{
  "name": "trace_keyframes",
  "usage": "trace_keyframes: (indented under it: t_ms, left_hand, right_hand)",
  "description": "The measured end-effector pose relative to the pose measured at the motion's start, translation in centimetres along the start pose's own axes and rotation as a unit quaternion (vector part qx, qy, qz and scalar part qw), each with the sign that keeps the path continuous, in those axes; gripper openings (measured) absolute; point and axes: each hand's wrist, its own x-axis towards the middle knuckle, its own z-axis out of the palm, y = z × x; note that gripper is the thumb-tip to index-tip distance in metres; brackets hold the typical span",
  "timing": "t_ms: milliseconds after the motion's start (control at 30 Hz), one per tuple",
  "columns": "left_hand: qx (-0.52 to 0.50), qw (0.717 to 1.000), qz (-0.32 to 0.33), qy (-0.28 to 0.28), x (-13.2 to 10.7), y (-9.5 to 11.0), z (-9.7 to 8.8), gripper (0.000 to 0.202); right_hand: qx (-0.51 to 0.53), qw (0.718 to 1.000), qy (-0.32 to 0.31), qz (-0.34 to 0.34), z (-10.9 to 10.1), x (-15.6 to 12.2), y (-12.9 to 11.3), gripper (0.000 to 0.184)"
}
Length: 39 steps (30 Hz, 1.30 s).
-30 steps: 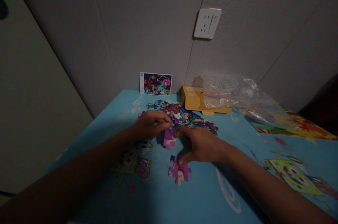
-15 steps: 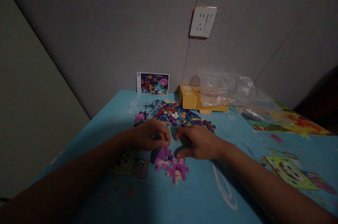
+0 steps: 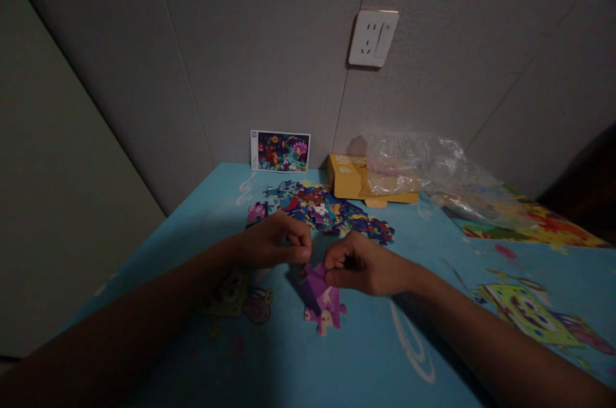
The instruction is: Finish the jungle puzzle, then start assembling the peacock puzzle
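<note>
A purple jigsaw puzzle piece (image 3: 315,285) is tilted up off the cloth between my two hands. My left hand (image 3: 282,244) pinches its upper left corner with thumb and forefinger. On its upper right side, the thumb and fingers of my right hand (image 3: 363,265) are closed. Just below and partly behind lies a pink puzzle piece (image 3: 331,319) with a pale figure, flat on the blue cloth (image 3: 308,369); the raised piece covers part of it. Beyond my hands spreads a heap of loose puzzle pieces (image 3: 320,206).
A picture card (image 3: 282,153) leans on the wall at the back. Right of it sits a yellow box (image 3: 349,180) with a clear plastic bag (image 3: 409,164) over it. A colourful sheet (image 3: 543,222) lies at the far right. A wall socket (image 3: 373,39) is above.
The purple piece has been lifted and shifted right, over the pink piece. My right hand, open before, has closed on it. My left hand stays nearly in place.
</note>
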Motion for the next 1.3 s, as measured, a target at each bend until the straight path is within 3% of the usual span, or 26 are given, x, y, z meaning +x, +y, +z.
trace_keyframes:
  t_ms: [133, 233, 367, 433, 633, 1067, 1300]
  left_hand:
    - [0.101, 0.993, 0.058, -0.012, 0.1, 0.0, 0.6, 0.012]
    - [0.17, 0.98, 0.09, -0.048, 0.1, -0.4, 1.3, 0.006]
    - [0.218, 0.97, 0.077, -0.074, -0.2, -0.6, 1.7, 0.027]
    - [0.224, 0.97, 0.06, -0.077, -0.2, -0.3, 1.7, 0.039]
    - [0.226, 0.965, 0.048, -0.121, -0.2, 0.5, 1.7, 0.052]
    - [0.253, 0.96, 0.065, -0.098, -0.4, 0.0, 1.5, 0.047]
    - [0.253, 0.961, 0.078, -0.082, -0.3, -0.3, 1.5, 0.044]
  right_hand:
    - [-0.037, 0.996, -0.087, 0.006, 0.4, -0.3, -0.5, 0.019]
    - [-0.126, 0.989, -0.08, -0.013, 1.1, -0.3, -1.0, 0.017]
    - [-0.203, 0.979, -0.005, 0.003, 0.8, -0.4, -1.5, 0.032]
    - [-0.213, 0.977, 0.002, 0.019, 0.2, -0.7, -1.8, 0.032]
    - [-0.19, 0.968, -0.113, 0.114, -0.2, -1.1, -2.2, 0.028]
    - [-0.196, 0.966, -0.115, 0.125, 0.1, -0.8, -2.1, 0.024]
    - [-0.196, 0.968, -0.109, 0.112, 0.4, -0.8, -2.0, 0.031]
